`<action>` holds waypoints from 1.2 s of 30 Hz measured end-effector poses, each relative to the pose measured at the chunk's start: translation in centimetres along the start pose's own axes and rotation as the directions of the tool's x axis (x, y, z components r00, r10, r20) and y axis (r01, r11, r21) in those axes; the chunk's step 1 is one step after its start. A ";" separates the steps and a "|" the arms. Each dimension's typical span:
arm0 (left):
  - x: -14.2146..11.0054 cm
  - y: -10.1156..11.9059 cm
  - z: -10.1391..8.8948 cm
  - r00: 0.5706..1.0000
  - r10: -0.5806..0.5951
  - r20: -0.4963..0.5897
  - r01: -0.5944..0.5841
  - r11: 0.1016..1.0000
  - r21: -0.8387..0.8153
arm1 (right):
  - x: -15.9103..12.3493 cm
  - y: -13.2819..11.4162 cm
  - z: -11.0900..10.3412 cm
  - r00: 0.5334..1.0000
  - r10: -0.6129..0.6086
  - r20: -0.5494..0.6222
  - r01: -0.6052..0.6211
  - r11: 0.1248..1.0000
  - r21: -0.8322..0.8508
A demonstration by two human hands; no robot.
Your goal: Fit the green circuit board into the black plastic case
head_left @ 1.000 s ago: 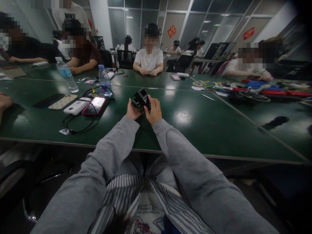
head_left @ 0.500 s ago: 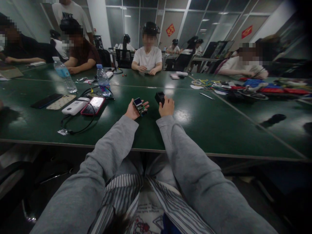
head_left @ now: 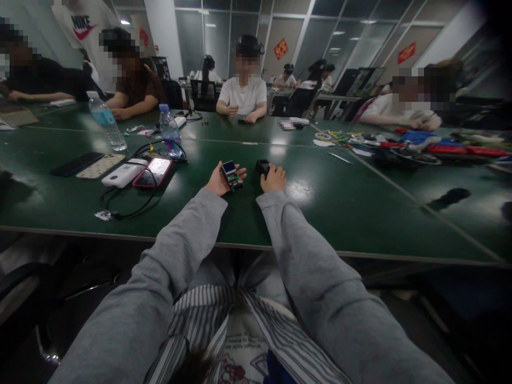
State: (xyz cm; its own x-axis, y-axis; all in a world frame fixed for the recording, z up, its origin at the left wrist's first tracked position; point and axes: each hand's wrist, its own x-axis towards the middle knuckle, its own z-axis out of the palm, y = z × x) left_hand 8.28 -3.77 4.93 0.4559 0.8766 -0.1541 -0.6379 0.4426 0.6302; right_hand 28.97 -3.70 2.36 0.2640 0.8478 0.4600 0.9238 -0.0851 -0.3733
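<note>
My left hand (head_left: 217, 180) is turned palm up above the green table and holds a small circuit board with a little screen (head_left: 232, 177). Its thumb lies along the board's edge, and fingertips show past the right side. To the right, my right hand (head_left: 274, 178) has its fingers curled over a small black box (head_left: 262, 166), which appears to rest on the tabletop. The inside of the box and the fingers' undersides are hidden. A short gap separates the board from the box.
Left on the table (head_left: 192, 213) are a red-edged phone (head_left: 154, 173), a white power bank (head_left: 125, 173) with a black cable, and two water bottles (head_left: 170, 133). A pen (head_left: 340, 158) and a pile of cables (head_left: 432, 144) lie right. A person in white (head_left: 242, 96) sits opposite.
My right hand and the black box have come down slightly toward me. The board in my left hand has tilted a little. Behind the table, a standing person has shifted left.
</note>
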 end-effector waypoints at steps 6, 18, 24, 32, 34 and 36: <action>0.0 0.0 0.1 1.000 -0.001 -0.016 0.001 1.000 0.011 | 0.1 0.2 0.2 1.000 0.000 -0.002 0.000 1.000 0.005; 0.2 0.0 -0.3 1.000 0.003 -0.015 -0.003 1.000 0.014 | 0.5 0.1 0.0 0.997 0.026 -0.071 -0.018 0.993 0.114; -0.2 0.0 0.2 0.997 0.027 -0.068 -0.028 1.000 -0.012 | -0.3 -2.4 -0.9 0.962 -0.140 -0.237 0.213 0.924 0.318; -0.8 0.1 0.9 0.994 -0.004 -0.109 0.003 1.000 -0.004 | -3.2 -5.4 -0.1 0.911 -0.374 -0.172 0.411 0.802 0.435; -0.9 0.1 1.0 0.995 -0.004 -0.101 0.003 1.000 -0.010 | -3.3 -5.4 0.1 0.908 -0.388 -0.159 0.417 0.799 0.433; -0.9 0.1 1.0 0.995 -0.003 -0.099 0.001 1.000 -0.017 | -3.3 -5.3 0.2 0.909 -0.390 -0.148 0.415 0.803 0.427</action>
State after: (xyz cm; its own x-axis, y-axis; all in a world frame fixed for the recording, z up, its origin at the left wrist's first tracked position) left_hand 8.44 -4.73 5.94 0.3939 0.8898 -0.2304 -0.6479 0.4466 0.6171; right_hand 23.15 -5.98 2.64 -0.0793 0.7259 0.6832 0.7332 0.5068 -0.4533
